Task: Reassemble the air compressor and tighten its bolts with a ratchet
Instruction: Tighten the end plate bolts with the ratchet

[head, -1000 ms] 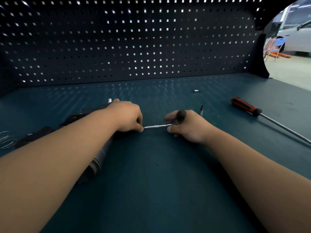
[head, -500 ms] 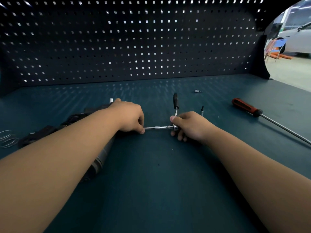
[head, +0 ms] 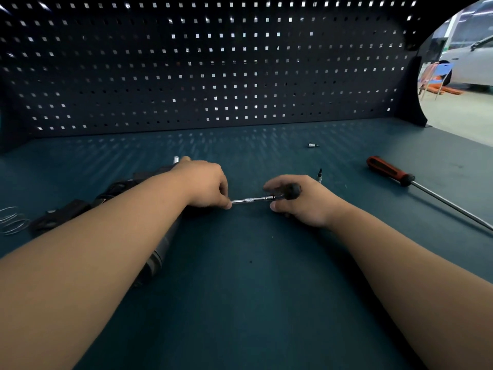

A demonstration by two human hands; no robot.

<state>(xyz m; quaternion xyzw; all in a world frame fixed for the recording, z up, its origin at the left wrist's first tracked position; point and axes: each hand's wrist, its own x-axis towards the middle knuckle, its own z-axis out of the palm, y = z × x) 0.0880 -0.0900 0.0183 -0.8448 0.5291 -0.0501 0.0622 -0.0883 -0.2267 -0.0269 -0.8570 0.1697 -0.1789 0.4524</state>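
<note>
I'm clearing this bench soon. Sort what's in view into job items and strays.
In use:
air compressor under the left hand
ratchet in the right hand

Lying about, untouched:
red-handled screwdriver
small socket
loose bit
wire rings

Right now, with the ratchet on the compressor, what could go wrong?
The tip of the ratchet is hidden under the left hand; if it sits crooked, it may slip and pinch that hand.
The right hand grips the handle near a small upright bit and might knock it over.
The cylindrical air compressor lies flat and could roll.
</note>
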